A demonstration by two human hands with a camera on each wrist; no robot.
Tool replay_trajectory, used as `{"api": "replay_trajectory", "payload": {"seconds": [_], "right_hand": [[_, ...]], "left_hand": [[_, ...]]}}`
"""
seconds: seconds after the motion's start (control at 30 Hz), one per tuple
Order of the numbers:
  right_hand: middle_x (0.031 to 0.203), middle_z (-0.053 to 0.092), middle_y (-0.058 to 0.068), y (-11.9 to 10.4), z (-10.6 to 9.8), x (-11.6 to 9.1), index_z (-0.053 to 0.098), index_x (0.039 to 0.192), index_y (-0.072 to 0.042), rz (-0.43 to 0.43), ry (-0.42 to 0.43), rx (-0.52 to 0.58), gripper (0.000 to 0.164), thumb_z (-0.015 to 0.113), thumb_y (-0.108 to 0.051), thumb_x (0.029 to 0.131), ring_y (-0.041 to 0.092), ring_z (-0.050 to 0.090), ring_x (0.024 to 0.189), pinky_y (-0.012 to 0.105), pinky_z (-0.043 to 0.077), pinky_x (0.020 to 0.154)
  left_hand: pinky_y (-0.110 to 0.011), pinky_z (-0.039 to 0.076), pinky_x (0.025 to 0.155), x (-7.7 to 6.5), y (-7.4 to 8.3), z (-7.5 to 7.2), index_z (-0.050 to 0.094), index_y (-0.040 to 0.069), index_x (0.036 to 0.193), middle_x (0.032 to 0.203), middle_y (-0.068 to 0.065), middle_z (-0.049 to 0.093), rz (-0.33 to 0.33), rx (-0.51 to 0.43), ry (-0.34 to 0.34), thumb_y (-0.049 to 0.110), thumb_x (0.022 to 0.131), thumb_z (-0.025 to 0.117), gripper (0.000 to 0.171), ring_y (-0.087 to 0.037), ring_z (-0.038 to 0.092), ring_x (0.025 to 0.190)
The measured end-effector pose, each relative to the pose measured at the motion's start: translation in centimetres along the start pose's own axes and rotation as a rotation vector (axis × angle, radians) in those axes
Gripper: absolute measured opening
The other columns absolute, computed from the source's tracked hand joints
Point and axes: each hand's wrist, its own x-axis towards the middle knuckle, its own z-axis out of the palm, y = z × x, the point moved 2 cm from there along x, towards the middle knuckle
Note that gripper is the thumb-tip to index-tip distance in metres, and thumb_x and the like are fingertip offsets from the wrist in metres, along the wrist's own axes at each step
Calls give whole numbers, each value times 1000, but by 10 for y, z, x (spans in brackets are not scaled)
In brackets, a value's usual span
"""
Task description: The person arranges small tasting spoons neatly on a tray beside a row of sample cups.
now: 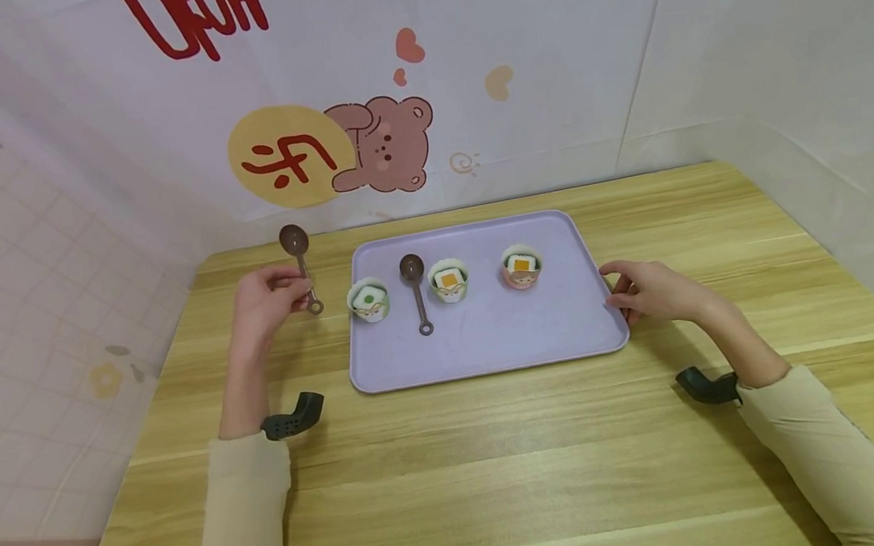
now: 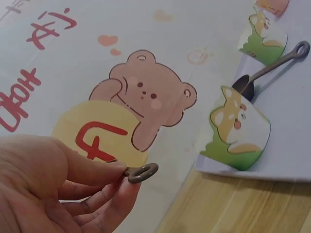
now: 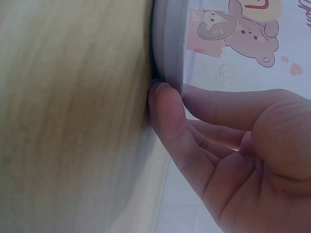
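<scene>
My left hand (image 1: 268, 304) pinches a brown measuring spoon (image 1: 295, 242) by its handle, left of the lilac tray (image 1: 471, 346). In the left wrist view, the ring end of the handle (image 2: 145, 172) sticks out past thumb and fingers; its bowl is hidden there. My right hand (image 1: 656, 291) holds the tray's right rim between thumb and fingers, and the right wrist view shows the fingertips (image 3: 167, 104) at the rim's underside. A second brown measuring spoon (image 1: 412, 268) lies on the tray between a left cup (image 1: 370, 310) and a middle cup (image 1: 450, 294); a pink cup (image 1: 522, 279) stands further right.
The cups are patterned paper, each with a white block showing a green dot or an orange square. The tray lies on a wood-grain table (image 1: 479, 471), close to a white wall covering (image 1: 563, 123) with a bear print. Each wrist wears a black mount.
</scene>
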Motion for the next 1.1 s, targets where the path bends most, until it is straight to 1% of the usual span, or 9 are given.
{"api": "replay_trajectory", "payload": {"seconds": [0.23, 0.47, 0.73, 0.97, 1.1], "right_hand": [[90, 67, 15, 0, 0, 0, 37, 139, 19, 3, -1, 5, 52, 63, 1, 97, 23, 68, 67, 34, 59, 61], [90, 67, 15, 0, 0, 0, 37, 139, 19, 2, -2, 9, 52, 63, 1, 97, 23, 68, 67, 34, 59, 61], [91, 66, 16, 0, 0, 0, 37, 139, 19, 5, -1, 12, 52, 63, 1, 98, 23, 68, 68, 36, 59, 61], [91, 67, 17, -1, 1, 0, 37, 139, 19, 9, -1, 19, 51, 62, 2, 98, 23, 68, 69, 35, 60, 62], [92, 67, 16, -1, 1, 0, 39, 139, 18, 13, 8, 8, 50, 62, 2, 97, 21, 68, 68, 33, 59, 62]], "left_hand": [[-20, 58, 70, -4, 9, 6, 59, -13, 126, 105, -19, 60, 32, 3, 0, 5, 97, 66, 35, -6, 63, 71], [-20, 58, 71, -9, 17, 10, 59, -12, 125, 108, -20, 60, 44, 12, -3, 6, 97, 67, 34, -6, 63, 72], [-29, 60, 77, -14, 26, 16, 60, -9, 124, 109, -18, 62, 50, 16, -15, 7, 97, 67, 32, -9, 64, 73], [-24, 60, 73, -19, 35, 20, 59, -9, 124, 111, -19, 61, 72, 9, -30, 7, 97, 67, 33, -8, 65, 73], [-23, 59, 73, -22, 39, 21, 59, -10, 124, 111, -19, 60, 73, -1, -36, 7, 97, 67, 33, -8, 65, 73]]}}
